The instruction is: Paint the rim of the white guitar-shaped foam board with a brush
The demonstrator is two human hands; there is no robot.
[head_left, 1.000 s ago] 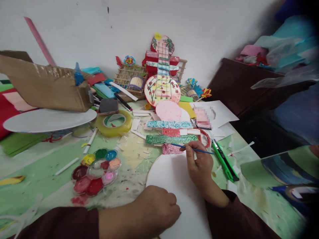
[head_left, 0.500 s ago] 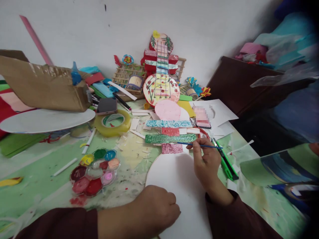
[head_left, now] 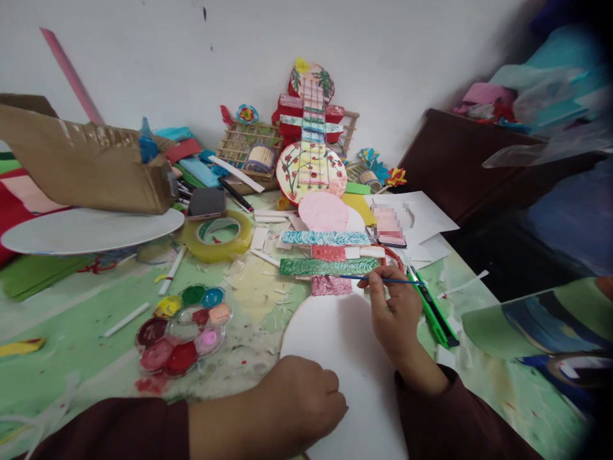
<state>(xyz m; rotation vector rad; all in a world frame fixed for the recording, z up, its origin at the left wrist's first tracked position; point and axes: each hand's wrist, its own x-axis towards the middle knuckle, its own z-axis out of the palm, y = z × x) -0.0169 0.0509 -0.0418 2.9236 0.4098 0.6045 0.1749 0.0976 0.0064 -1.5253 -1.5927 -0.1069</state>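
My right hand pinches a thin blue paintbrush, its tip over the lower edge of a green-painted strip. Under that strip runs a neck with red and mauve painted parts, and farther up lies a blue-and-white painted strip. At the near end is a large white round board. My left hand rests on this board, curled into a fist; its palm side is hidden. Left of the board sits a flower-shaped paint palette with several colours in its wells.
A painted guitar-like model leans on the wall at the back. Tape, a phone and a cardboard box are at the left. A green utility knife lies right of my right hand. Paper scraps litter the table.
The brush and my right hand have shifted very slightly, with the brush still at the green strip's lower edge. My left hand stays on the board.
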